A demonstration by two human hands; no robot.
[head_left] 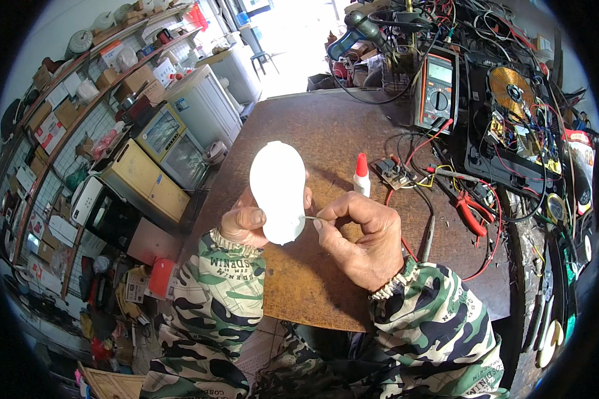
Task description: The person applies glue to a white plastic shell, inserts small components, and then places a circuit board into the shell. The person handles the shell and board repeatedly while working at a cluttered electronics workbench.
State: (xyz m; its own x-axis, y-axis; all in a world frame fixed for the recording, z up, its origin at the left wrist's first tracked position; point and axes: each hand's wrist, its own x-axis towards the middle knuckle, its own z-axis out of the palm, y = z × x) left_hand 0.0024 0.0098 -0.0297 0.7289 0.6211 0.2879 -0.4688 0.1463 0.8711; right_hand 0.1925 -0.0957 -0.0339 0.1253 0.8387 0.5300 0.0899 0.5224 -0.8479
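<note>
One white, rounded piece (277,186) is held up over the brown workbench (319,292) by the left hand (241,223), whose thumb and fingers close on its edges, while the right hand (366,239), near a red-capped bottle (361,179), pinches a thin rod (311,217) between thumb and forefinger at the piece's lower right.

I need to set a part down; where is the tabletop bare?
Bare tabletop lies beyond the white piece, left of the multimeter, and between the camouflage sleeves. Crowded: the right side, with pliers, circuit board and probe.
</note>
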